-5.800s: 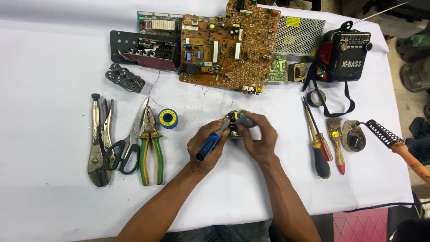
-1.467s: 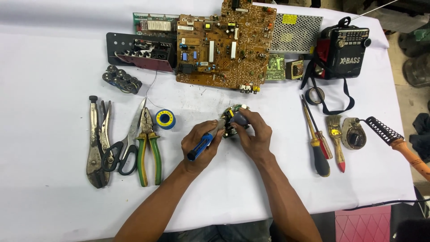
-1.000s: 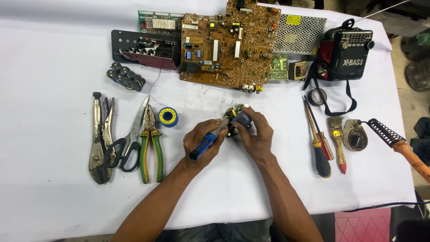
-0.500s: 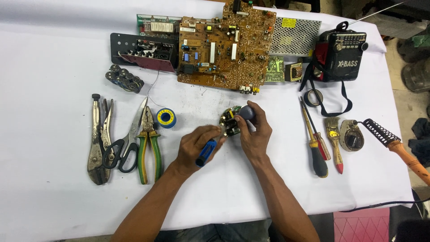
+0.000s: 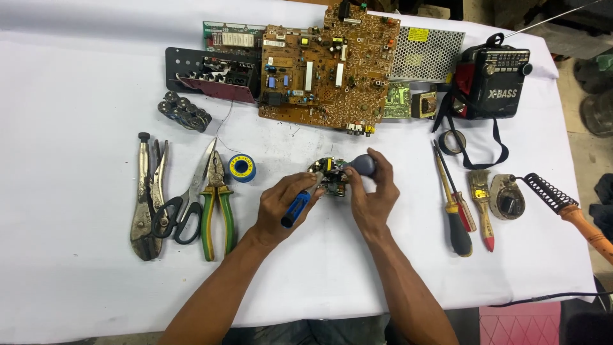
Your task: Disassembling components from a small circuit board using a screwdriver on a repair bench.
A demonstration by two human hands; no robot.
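From the head camera, both hands meet near the middle of a white-covered table (image 5: 76,96). The left hand (image 5: 281,207) has its fingers curled shut around a blue-handled screwdriver (image 5: 295,209), whose tip end points up toward a small round circuit assembly (image 5: 329,177). The right hand (image 5: 370,191) pinches that assembly between thumb and fingertips, the fingers bent close around it and around a grey rounded part (image 5: 365,165) at its upper right. Whether the screwdriver tip touches the assembly is too small to tell. The assembly sits just above the cloth, between the two hands.

To the left lie locking pliers (image 5: 145,191), black-handled scissors (image 5: 175,214) and green-and-yellow pliers (image 5: 216,201), with a blue-and-yellow solder spool (image 5: 242,167) just beside them. A large brown circuit board (image 5: 325,70) lies at the far edge. On the right sit a black and red radio (image 5: 495,83), two screwdrivers (image 5: 454,204), a small brush (image 5: 482,204) and a soldering iron (image 5: 568,207).
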